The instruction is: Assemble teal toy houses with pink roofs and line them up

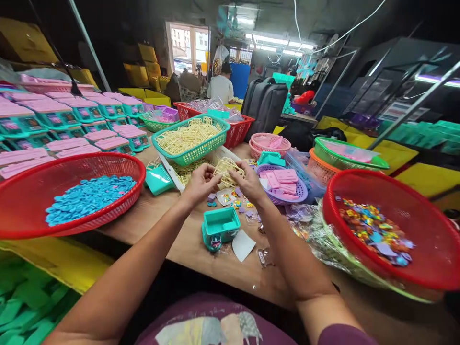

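Pale yellow plastic frames (pixel 226 166), a few of them overlapping, are held up above the table between my two hands. My left hand (pixel 201 184) pinches their left side with closed fingers. On the right side, my right hand (pixel 250 181) grips them between thumb and fingers. Below stands a teal toy truck body (pixel 221 225) with an open box top, and a white paper piece (pixel 243 245) lies beside it. A teal basket (pixel 192 155) heaped with similar yellow frames sits just behind my hands. Small colourful parts (pixel 239 203) are scattered under my right hand.
At left is a red basket (pixel 108 165) of blue discs, with rows of teal-and-pink toys (pixel 75 110) behind. A purple basket (pixel 300 191) holds pink pieces. Another red basket (pixel 406 191) with mixed small parts stands at right. A person (pixel 220 86) is in the background.
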The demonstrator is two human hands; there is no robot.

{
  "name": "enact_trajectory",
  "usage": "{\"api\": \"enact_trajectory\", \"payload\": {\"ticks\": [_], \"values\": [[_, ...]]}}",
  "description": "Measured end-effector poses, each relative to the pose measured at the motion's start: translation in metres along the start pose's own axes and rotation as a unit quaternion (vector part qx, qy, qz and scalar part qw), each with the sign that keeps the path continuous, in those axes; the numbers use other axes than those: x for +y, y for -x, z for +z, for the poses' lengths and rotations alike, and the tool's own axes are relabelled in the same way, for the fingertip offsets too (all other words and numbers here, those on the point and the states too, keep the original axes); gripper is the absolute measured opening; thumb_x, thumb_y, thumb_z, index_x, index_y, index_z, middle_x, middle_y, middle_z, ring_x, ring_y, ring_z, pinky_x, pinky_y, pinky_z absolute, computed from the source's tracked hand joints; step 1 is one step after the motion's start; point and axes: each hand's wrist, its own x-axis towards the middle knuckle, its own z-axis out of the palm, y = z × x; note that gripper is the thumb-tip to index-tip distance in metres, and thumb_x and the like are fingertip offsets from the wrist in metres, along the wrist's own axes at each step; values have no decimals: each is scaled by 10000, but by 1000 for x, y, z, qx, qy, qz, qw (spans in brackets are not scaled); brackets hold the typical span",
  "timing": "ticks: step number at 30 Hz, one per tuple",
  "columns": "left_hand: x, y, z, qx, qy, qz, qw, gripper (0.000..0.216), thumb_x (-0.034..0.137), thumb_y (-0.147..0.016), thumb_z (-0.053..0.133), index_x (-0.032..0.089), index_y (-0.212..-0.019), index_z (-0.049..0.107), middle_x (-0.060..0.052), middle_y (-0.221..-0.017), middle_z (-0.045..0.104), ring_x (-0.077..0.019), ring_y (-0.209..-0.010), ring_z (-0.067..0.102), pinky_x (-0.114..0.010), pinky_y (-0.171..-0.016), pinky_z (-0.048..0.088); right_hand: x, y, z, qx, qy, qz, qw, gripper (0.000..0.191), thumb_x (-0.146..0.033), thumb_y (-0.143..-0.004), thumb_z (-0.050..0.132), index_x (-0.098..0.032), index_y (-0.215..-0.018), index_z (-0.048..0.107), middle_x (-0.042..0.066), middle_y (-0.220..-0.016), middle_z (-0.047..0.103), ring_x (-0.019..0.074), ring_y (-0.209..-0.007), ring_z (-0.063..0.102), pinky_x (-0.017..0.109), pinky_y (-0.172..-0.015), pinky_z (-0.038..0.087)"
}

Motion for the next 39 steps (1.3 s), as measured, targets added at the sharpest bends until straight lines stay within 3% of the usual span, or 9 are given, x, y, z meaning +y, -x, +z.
{"api": "enact_trajectory", "payload": {"ticks": [2, 6, 11, 15, 20, 22, 26, 33, 39], "values": [[6, 14, 4, -82, -84, 21, 993, 316, 402, -797, 666, 174, -951, 512, -10, -781, 617, -136, -597, 619, -254, -539, 500, -11, 30, -21, -9, 103, -23, 994, 300, -414, -875, 600, -194, -1076, 568, 47, -1014, 641, 186, -916, 614, 303, -793, 494], [16, 55, 29, -99, -327, 123, 932, 295, 280, -843, 604, 169, -1107, 532, -87, -1014, 630, -203, -804, 629, -339, -727, 502, -11, 94, -56, -38, 321, -18, 946, 187, -271, -917, 526, -204, -1084, 576, 59, -996, 636, 200, -917, 599, 337, -836, 470], [-12, 124, 79, -367, -506, 225, 747, 258, 67, -772, 559, 111, -1019, 620, -156, -997, 642, -287, -934, 586, -384, -756, 479, 28, 149, -70, -111, 462, 65, 877, 175, -117, -824, 559, -202, -974, 584, 86, -958, 625, 224, -878, 559, 351, -816, 454], [-49, 133, 101, -389, -606, 232, 654, 277, 53, -872, 426, 21, -1037, 645, -219, -1003, 639, -314, -943, 578, -392, -679, 464, 44, 155, -70, -102, 456, 71, 881, 140, -128, -819, 576, -205, -936, 565, 81, -945, 611, 225, -881, 539, 345, -819, 440], [-58, 114, 98, -393, -593, 250, 657, 260, 78, -899, 409, 52, -961, 661, -185, -943, 640, -296, -916, 582, -387, -707, 452, 40, 147, -76, -75, 419, 70, 902, 95, -226, -907, 493, -209, -983, 546, 56, -899, 614, 197, -814, 545, 314, -760, 437], [-54, 118, 95, -371, -575, 239, 689, 250, 224, -925, 472, 61, -992, 650, -187, -976, 629, -301, -941, 570, -401, -754, 454, 40, 147, -78, -46, 391, 73, 916, 114, -263, -924, 461, -213, -978, 548, 46, -870, 614, 189, -781, 544, 308, -739, 433], [-53, 136, 98, -317, -559, 189, 742, 609, 621, -825, 579, 63, -1064, 634, -203, -1042, 607, -334, -1008, 540, -443, -815, 448, 46, 151, -78, -7, 357, 85, 930, 170, -344, -938, 444, -213, -938, 553, 40, -825, 615, 191, -741, 553, 304, -684, 421], [-69, 147, 117, -301, -618, 204, 697, 210, 174, -862, 505, 75, -900, 686, -178, -859, 613, -271, -821, 565, -397, -646, 432, 58, 154, -76, -33, 311, 94, 945, 232, -435, -961, 428, -239, -992, 550, 51, -867, 652, 213, -764, 606, 323, -702, 458], [-77, 156, 115, -332, -630, 189, 676, 175, 130, -802, 524, 71, -823, 687, -193, -813, 620, -280, -750, 590, -357, -481, 407, 57, 157, -74, -16, 286, 79, 955, 246, -479, -936, 462, -272, -1015, 571, 76, -923, 681, 241, -784, 639, 347, -693, 501]]}}
